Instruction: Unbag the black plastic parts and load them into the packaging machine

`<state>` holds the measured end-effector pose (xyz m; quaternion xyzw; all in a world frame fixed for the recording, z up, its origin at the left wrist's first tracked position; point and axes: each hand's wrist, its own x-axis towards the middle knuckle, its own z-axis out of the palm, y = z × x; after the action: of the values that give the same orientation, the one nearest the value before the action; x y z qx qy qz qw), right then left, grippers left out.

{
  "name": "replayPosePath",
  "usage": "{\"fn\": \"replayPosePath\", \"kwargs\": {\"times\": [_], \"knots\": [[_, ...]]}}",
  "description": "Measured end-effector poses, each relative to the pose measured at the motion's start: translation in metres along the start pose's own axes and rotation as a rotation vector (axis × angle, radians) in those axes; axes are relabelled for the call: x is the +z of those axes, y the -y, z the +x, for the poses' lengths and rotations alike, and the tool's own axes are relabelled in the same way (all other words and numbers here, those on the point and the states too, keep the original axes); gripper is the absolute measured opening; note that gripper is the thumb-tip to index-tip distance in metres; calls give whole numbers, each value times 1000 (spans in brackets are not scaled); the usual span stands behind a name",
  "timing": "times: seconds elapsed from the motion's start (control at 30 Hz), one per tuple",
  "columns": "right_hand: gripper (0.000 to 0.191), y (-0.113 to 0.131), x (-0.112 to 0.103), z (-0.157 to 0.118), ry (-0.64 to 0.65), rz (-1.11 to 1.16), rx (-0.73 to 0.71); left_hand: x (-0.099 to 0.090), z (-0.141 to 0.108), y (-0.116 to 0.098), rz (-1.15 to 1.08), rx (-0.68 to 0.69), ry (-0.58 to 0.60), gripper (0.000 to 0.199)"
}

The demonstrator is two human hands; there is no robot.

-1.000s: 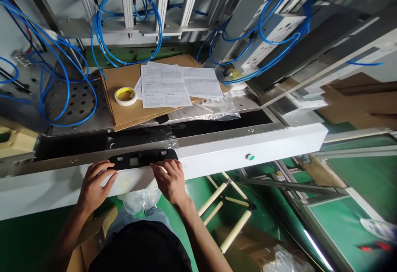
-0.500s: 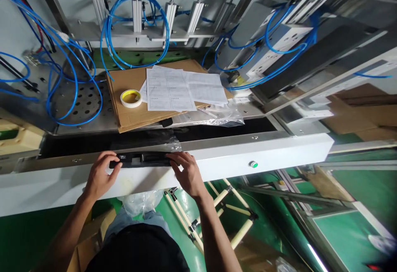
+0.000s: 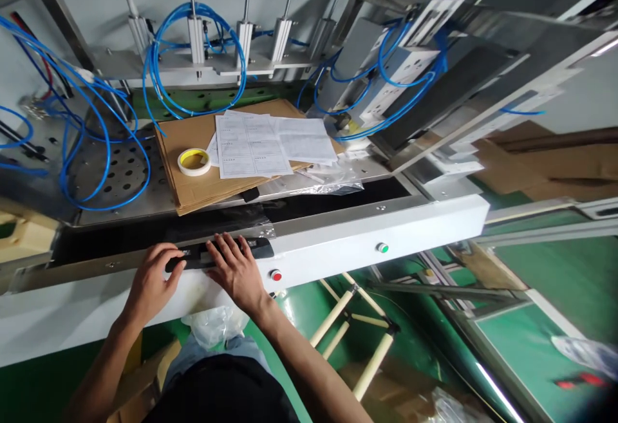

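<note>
1. Right hand (image 3: 236,272): since the frame half a second earlier, I logged it moved from the right end of the black part (image 3: 262,248) inward to the middle. Red button (image 3: 275,275), hidden in that frame, had come into view beside its wrist.
2. Black part, one, long and narrow: it lay on the front rim of the counter (image 3: 333,236), between the dark slot (image 3: 338,199) and the white front face. From my remote seat I read its long axis as left to right, roughly parallel to that rim.
3. Left hand (image 3: 154,275): thumb and forefinger closed about the part's left end; I could not tell how firmly.
4. Right hand, condition: fingers spread, laid across the top of the part, not wrapped round it. The right end projected bare beyond them.
5. Governing relation: the part ran rightward from the left hand and passed beneath the right. Of the two, I found the right hand nearer that bare end.
6. Surroundings: clear film (image 3: 264,222) just behind the part; cardboard (image 3: 186,196) farther back, bearing a tape roll (image 3: 194,161) and printed sheets (image 3: 253,149); green button (image 3: 383,248) on the white face, well to the right.
</note>
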<state>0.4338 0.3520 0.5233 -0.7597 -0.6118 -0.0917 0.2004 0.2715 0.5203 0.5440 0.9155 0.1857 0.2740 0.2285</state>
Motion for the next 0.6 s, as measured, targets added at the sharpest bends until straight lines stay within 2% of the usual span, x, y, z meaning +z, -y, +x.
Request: {"fn": "replayPosePath", "kwargs": {"times": [0.1,0.2,0.3,0.43,0.6], "knots": [[56,-5,-3,-1,26,5,-10,4,-1,-17,156,111,31,39],[56,-8,-14,-2,73,11,-37,16,-4,-28,234,212,164,61],[58,-8,-27,0,98,17,-56,28,-5,-27,284,226,240,63],[69,-2,-37,-1,43,2,-55,33,-1,-20,295,253,278,57],[42,9,-35,-7,11,4,-34,28,10,-22,245,238,334,53]]}}
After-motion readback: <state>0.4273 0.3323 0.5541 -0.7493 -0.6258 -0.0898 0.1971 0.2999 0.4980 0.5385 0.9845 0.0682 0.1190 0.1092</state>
